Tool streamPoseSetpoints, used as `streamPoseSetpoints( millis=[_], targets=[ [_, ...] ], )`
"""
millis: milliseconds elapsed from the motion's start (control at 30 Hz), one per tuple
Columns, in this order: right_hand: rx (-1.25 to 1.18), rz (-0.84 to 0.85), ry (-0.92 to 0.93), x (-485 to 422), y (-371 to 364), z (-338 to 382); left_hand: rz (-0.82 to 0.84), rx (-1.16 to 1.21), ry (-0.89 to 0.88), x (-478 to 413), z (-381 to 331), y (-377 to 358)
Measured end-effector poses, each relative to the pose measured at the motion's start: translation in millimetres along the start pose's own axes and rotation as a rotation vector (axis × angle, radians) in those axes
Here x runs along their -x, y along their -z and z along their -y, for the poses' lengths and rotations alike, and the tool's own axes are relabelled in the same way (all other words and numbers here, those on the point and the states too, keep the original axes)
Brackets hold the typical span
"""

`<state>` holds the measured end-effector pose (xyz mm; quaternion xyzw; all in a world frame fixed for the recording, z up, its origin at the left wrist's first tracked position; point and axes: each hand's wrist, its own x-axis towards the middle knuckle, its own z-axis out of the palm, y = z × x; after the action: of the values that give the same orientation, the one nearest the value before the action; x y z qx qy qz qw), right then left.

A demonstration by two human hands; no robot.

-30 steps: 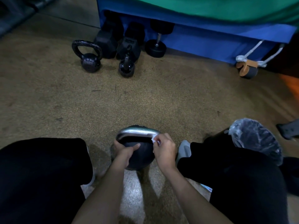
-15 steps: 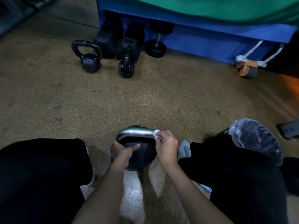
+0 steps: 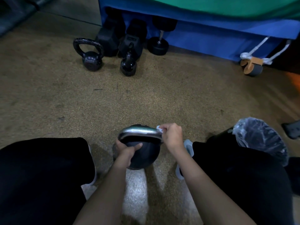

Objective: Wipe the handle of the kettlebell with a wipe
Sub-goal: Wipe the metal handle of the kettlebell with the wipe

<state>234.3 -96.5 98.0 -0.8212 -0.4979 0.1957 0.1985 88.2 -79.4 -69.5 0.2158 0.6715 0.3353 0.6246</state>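
Mid-wipe at the right bend of the handle, seen from my remote seat

The round black kettlebell (image 3: 142, 157) sits on the speckled tan rubber floor (image 3: 146, 98), between the person's knees. The left hand (image 3: 128, 151) grips the ball, thumb across its front, fingers curled round the far side. The right hand (image 3: 172, 137) has its fingers bunched together, pinching a small crumpled white wipe (image 3: 159, 129) against the right end of the curved silvery metal handle (image 3: 139, 132). To do this well, I reckon wrap the wipe fully round the bar, drag it across the arc to the left corner, catch the underside too, and brace the ball so it won't roll.
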Motion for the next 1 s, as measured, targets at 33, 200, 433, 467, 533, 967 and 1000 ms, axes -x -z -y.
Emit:
streamPoseSetpoints(
  millis=[33, 200, 433, 467, 533, 967, 1000],
  targets=[
    [0.011, 0.021, 0.008, -2.2, 0.6, 1.2, 0.005, 0.001, 0.003, 0.0, 0.4, -0.3],
    [0.100, 0.197, 0.022, -23.6, 0.5, 6.0, 0.001, -0.002, -0.005, -1.0, 0.7, -0.2],
    [0.074, 0.396, -0.071, -44.9, 15.9, 8.5, 0.013, 0.004, 0.015, 1.1, -1.1, -0.7],
    [0.079, 0.412, -0.072, -46.4, 15.8, 9.0, 0.010, -0.002, 0.016, 0.9, -0.6, -0.2],
    [0.115, 0.424, -0.067, -45.4, 11.5, 8.4, 0.015, -0.026, 0.022, -0.4, 1.0, 0.6],
    [0.133, 0.309, -0.040, -36.4, 6.0, 6.4, -0.003, -0.080, 0.019, -6.6, 5.8, 2.7],
    [0.123, 0.306, -0.041, -36.7, 6.8, 6.2, -0.004, -0.077, 0.012, -6.6, 5.8, 2.6]
  ],
)
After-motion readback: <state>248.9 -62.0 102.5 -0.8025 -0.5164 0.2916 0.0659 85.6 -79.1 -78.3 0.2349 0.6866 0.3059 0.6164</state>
